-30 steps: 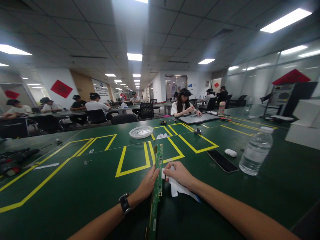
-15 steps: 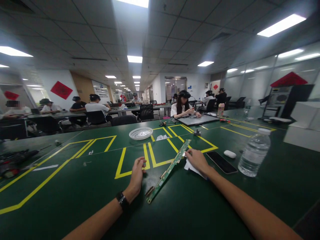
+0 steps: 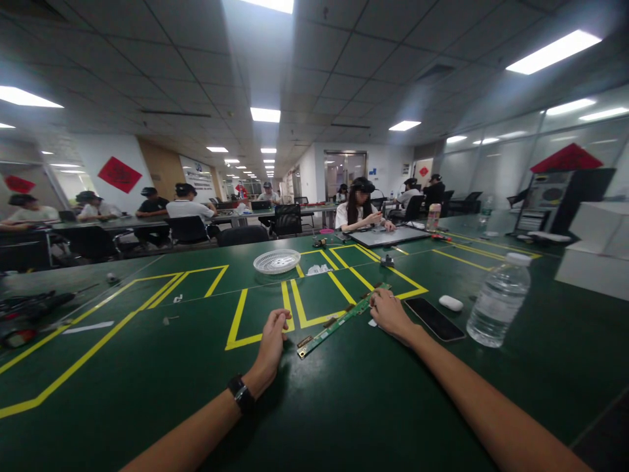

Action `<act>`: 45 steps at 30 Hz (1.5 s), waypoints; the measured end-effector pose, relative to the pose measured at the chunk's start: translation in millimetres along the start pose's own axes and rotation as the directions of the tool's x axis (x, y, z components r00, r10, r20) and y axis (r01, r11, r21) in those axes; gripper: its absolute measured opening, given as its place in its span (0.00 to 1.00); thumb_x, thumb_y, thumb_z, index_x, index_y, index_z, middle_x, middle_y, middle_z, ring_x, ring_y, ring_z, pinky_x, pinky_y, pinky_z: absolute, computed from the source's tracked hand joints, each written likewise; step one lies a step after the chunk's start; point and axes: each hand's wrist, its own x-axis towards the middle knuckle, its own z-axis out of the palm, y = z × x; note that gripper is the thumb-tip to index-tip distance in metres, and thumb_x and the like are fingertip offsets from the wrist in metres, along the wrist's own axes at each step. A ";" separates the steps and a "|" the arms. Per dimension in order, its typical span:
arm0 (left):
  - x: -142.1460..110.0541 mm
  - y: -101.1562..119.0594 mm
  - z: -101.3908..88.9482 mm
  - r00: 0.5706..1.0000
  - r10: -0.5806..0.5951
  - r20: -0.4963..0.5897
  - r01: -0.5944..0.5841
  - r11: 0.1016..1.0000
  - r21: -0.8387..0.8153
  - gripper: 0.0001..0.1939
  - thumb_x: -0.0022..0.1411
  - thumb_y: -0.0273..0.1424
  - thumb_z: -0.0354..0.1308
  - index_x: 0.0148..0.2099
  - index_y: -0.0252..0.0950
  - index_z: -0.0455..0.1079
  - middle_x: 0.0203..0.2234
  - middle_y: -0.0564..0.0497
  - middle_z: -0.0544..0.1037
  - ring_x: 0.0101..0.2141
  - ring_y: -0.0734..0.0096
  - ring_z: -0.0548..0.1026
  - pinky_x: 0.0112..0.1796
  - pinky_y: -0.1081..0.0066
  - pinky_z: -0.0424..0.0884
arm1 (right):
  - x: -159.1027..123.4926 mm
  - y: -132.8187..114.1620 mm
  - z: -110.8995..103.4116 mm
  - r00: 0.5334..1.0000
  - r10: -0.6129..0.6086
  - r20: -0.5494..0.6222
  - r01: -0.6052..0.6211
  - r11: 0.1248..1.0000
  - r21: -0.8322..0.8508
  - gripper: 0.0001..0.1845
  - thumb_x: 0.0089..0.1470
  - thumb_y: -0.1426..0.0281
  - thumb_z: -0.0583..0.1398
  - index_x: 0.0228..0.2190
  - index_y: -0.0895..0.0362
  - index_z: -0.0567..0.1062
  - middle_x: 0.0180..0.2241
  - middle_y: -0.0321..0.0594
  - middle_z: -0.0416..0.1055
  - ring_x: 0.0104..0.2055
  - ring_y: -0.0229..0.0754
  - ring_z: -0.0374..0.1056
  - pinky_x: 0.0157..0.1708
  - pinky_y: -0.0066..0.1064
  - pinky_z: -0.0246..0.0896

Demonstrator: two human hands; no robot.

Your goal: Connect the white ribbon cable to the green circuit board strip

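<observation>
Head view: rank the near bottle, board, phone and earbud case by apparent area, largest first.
1. Near bottle
2. Board and phone: too alike to rank, as the right hand covers part of the board
3. Earbud case

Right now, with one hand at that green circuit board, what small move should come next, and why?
Probably ease the right hand off the circuit board: its fingers cover the far end, but the board appears to rest on the table, and the left hand holds nothing.
</observation>
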 end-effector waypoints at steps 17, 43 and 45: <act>-3.1 1.3 2.8 0.995 0.027 0.095 -0.029 0.999 0.021 0.14 0.60 0.42 0.51 0.40 0.37 0.69 0.34 0.51 0.71 0.29 0.73 0.67 0.27 0.77 0.61 | 4.3 8.3 9.6 0.994 -0.012 0.111 0.008 0.999 0.039 0.23 0.56 0.70 0.48 0.53 0.59 0.67 0.57 0.52 0.57 0.58 0.52 0.53 0.53 0.41 0.47; -0.1 -5.7 1.0 0.988 0.020 0.154 -0.033 0.996 0.079 0.14 0.62 0.43 0.48 0.40 0.39 0.68 0.34 0.53 0.71 0.29 0.73 0.66 0.27 0.76 0.60 | 7.6 6.2 8.1 0.996 -0.012 0.084 0.008 0.999 0.047 0.17 0.55 0.69 0.50 0.45 0.57 0.70 0.50 0.49 0.64 0.54 0.50 0.56 0.51 0.40 0.48; 0.6 -7.1 1.2 0.988 0.010 0.156 -0.024 0.996 0.087 0.15 0.62 0.43 0.48 0.41 0.39 0.68 0.34 0.53 0.71 0.29 0.74 0.66 0.27 0.76 0.60 | 8.3 6.2 8.4 0.995 -0.011 0.100 0.007 0.999 0.039 0.20 0.55 0.69 0.49 0.48 0.56 0.69 0.52 0.49 0.62 0.55 0.51 0.55 0.52 0.41 0.47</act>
